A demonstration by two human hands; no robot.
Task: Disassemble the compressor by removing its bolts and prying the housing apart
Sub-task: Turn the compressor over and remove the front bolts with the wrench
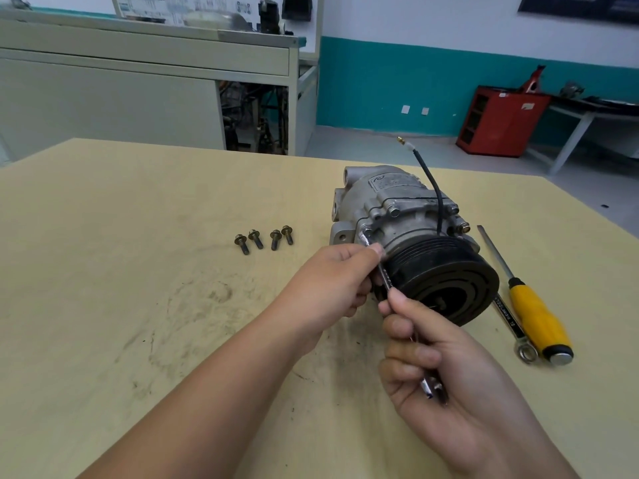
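The tan table is carrying the compressor right of centre, black pulley facing the person. The right hand is gripping a slim wrench by its handle. The left hand is pinching its shaft beside the crowding pulley. A yellow screwdriver and a spare wrench are lying to the right, four bolts to the left.

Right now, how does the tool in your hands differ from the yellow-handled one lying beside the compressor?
The wrench is slim bare metal throughout; the screwdriver has a thick yellow handle. The wrench is gripped by the left hand and right hand, its head against the compressor; the screwdriver lies untouched on the table. Both are long and straight.
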